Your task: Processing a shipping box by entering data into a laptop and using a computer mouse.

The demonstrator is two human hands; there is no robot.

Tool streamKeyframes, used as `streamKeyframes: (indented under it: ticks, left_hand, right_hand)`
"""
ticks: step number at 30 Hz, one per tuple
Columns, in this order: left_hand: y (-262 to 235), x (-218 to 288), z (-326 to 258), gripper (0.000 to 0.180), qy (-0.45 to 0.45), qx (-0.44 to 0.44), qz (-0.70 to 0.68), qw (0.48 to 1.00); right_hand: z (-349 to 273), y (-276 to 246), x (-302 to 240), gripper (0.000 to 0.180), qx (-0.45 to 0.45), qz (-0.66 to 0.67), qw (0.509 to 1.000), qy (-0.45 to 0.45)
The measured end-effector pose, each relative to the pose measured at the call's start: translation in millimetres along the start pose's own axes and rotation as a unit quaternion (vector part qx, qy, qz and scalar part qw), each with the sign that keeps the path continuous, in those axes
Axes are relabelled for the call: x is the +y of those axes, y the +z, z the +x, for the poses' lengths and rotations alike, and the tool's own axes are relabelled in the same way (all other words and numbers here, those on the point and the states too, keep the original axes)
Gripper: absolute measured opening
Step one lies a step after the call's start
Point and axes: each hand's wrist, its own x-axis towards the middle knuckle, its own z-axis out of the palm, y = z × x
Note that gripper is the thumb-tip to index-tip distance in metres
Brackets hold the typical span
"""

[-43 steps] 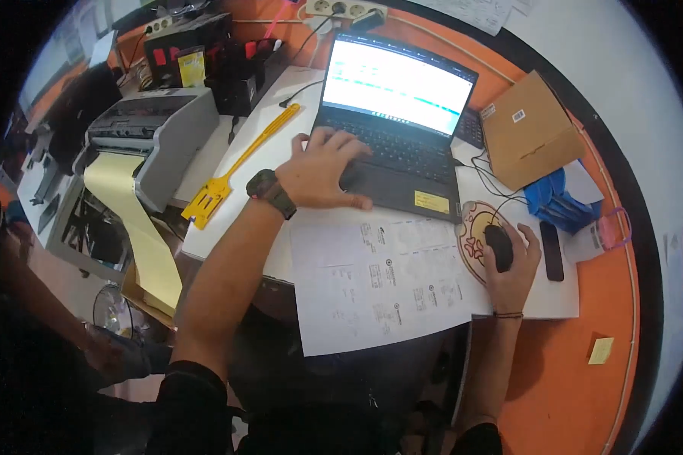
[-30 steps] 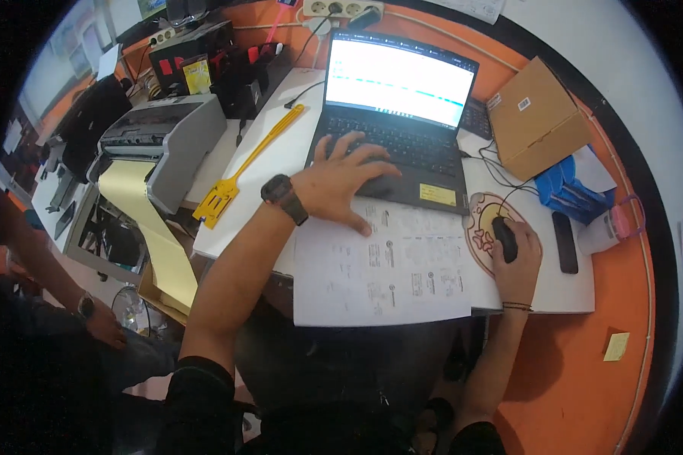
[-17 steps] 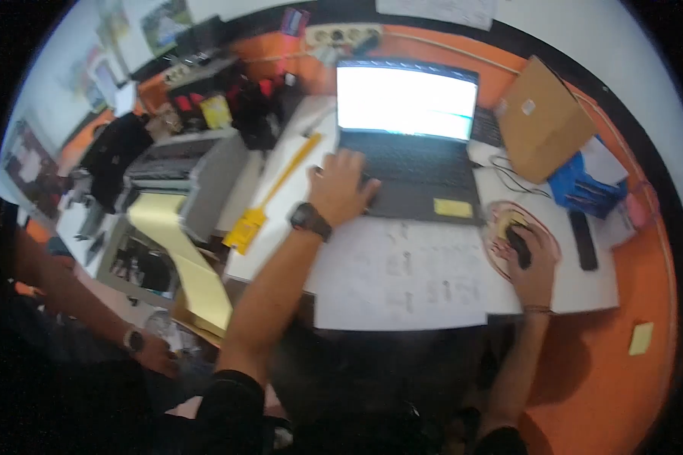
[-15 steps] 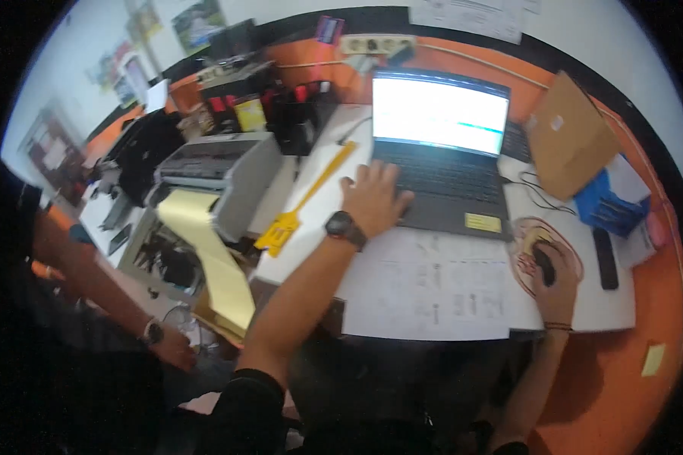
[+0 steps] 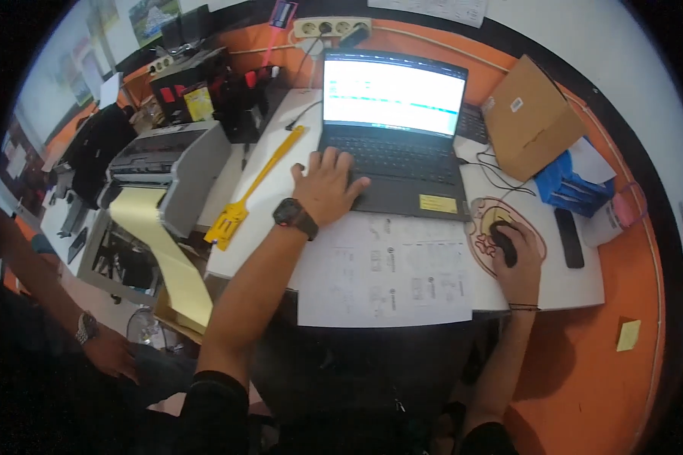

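Resting flat and open on the laptop (image 5: 391, 163) keyboard at upper centre, the left hand (image 5: 325, 186) holds nothing; the right hand (image 5: 517, 258) cups a mouse (image 5: 504, 244) at centre right, grip closed on it. A sheet (image 5: 391, 269) overhangs the tabletop (image 5: 269, 189) edge; a forearm nudge might slide it off. Cables (image 5: 501, 178), box (image 5: 530, 115) and phone (image 5: 569, 236) crowd the mouse's travel.

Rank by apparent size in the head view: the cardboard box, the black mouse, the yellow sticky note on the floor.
1. cardboard box
2. black mouse, partly covered by the right hand
3. yellow sticky note, though about mouse-sized; unsure.
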Motion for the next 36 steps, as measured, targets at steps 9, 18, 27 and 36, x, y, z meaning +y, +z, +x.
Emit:
streamKeyframes:
  ticks: [9,18,27,36]
  left_hand:
    - [7,5,6,0.080,-0.012,0.081,0.005,0.997]
    - [4,0,6,0.066,-0.013,0.102,-0.025,0.994]
    - [1,2,3,0.036,-0.019,0.105,-0.041,0.993]
    - [1,0,5,0.033,-0.002,0.112,-0.031,0.993]
  right_hand:
    - [-4,-6,5,0.042,0.006,0.003,1.000,0.011]
    - [-4,-5,4,0.043,0.005,0.006,1.000,0.021]
    - [0,-6,3,0.043,0.004,0.010,1.000,0.020]
    - [-3,-7,4,0.040,-0.001,-0.001,1.000,0.017]
